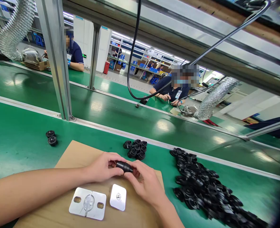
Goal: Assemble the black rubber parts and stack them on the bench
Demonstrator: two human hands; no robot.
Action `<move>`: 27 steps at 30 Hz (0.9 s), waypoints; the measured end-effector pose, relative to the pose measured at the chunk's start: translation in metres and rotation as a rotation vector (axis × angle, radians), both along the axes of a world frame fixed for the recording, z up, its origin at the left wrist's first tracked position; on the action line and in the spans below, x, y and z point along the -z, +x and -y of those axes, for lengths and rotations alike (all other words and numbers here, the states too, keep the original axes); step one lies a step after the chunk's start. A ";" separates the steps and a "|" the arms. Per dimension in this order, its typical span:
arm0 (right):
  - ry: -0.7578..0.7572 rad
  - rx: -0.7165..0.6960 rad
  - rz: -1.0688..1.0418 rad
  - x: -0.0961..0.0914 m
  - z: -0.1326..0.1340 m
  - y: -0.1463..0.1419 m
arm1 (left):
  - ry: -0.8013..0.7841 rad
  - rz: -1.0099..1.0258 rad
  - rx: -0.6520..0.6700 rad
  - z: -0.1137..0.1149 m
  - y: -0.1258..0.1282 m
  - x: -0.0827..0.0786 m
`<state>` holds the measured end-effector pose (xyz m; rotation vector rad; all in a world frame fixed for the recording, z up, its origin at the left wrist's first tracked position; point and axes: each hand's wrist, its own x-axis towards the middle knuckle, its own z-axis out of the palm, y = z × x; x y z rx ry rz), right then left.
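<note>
Over the cardboard sheet [78,155] on the green table [16,139], your left hand [104,167] and right hand [146,183] meet, both closed on one small black part [124,167] held between the fingertips. Just below it lie a large metal plate [87,203] and a smaller metal plate [118,197], side by side, apart. Beyond your hands sits a small cluster of black parts [136,148]; a long heap of black parts [201,186] runs to your right. Two loose parts [51,138] rest at far left.
</note>
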<state>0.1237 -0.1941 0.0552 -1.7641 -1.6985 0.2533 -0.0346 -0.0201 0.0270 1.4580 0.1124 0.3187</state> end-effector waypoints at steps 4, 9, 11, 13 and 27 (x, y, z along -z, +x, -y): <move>-0.030 0.084 -0.071 0.000 -0.001 -0.006 | -0.054 -0.004 -0.021 0.000 0.001 -0.001; 0.018 0.083 -0.176 0.003 0.001 -0.008 | -0.065 -0.024 -0.020 0.002 0.001 0.002; 0.066 0.089 -0.182 0.004 0.002 -0.007 | -0.099 -0.045 -0.016 0.003 0.002 0.004; 0.099 0.089 -0.183 0.005 0.002 -0.008 | -0.120 -0.058 -0.020 0.003 0.001 0.004; -0.087 0.234 -0.593 0.005 -0.005 -0.014 | -0.147 -0.062 -0.050 0.002 0.002 0.010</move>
